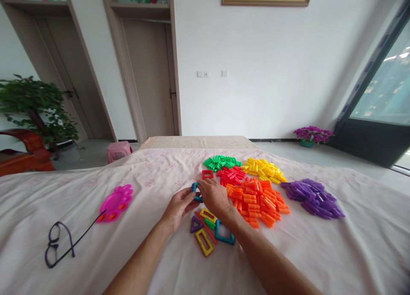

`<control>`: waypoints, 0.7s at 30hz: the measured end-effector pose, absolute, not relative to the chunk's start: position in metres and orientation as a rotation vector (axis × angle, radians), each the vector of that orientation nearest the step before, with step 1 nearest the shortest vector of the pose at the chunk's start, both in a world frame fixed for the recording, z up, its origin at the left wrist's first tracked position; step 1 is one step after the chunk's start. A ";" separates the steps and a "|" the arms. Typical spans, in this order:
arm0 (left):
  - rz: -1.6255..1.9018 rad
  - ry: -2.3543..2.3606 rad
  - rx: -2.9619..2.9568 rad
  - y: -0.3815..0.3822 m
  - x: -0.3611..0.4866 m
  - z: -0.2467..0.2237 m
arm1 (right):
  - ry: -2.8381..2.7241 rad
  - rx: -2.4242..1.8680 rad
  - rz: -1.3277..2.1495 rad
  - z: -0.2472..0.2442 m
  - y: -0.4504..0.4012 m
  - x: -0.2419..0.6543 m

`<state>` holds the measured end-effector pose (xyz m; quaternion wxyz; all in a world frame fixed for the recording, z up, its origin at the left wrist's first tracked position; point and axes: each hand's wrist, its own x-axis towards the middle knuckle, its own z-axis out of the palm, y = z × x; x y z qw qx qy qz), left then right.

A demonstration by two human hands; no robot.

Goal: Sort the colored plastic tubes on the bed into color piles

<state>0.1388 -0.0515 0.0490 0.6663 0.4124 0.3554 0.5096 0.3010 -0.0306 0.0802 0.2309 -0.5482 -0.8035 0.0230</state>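
Observation:
Both hands meet over the cloth-covered table, at a blue magnetic tile [193,187] with an open middle. My left hand [178,207] pinches its lower left edge between thumb and fingers. My right hand [214,195] curls over its right side, and its fingertips are partly hidden. Just beyond lies a red frame tile [207,174]. Nearer to me are a yellow frame tile [204,243], a second yellow tile [208,215], a purple triangle tile [196,225], a larger blue frame tile [225,239], a green piece [210,223] and an orange stick [209,232].
Right of my hands are heaps of orange pieces [256,201], red pieces [230,175], green pieces [221,162], yellow pieces [264,170] and purple pieces [314,199]. A pink palette-shaped tray [112,203] and black eyeglasses [54,246] lie on the left. A pink stool [119,151] stands behind the table.

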 end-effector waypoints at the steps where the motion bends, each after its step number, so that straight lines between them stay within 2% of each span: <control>1: 1.151 0.809 0.919 -0.051 0.138 0.049 | -2.213 -1.491 0.074 0.081 -0.031 0.301; 7: 1.230 0.780 0.826 -0.047 0.132 0.048 | -2.285 -1.149 0.174 0.077 -0.024 0.308; 12: 1.251 0.764 0.791 -0.044 0.128 0.047 | -2.289 -0.962 0.116 0.070 -0.019 0.309; 16: 1.343 0.807 0.736 -0.039 0.122 0.045 | -2.224 -1.045 0.109 0.068 -0.015 0.310; 21: 1.508 0.852 0.638 -0.029 0.107 0.040 | -2.089 -1.405 0.279 0.066 0.001 0.328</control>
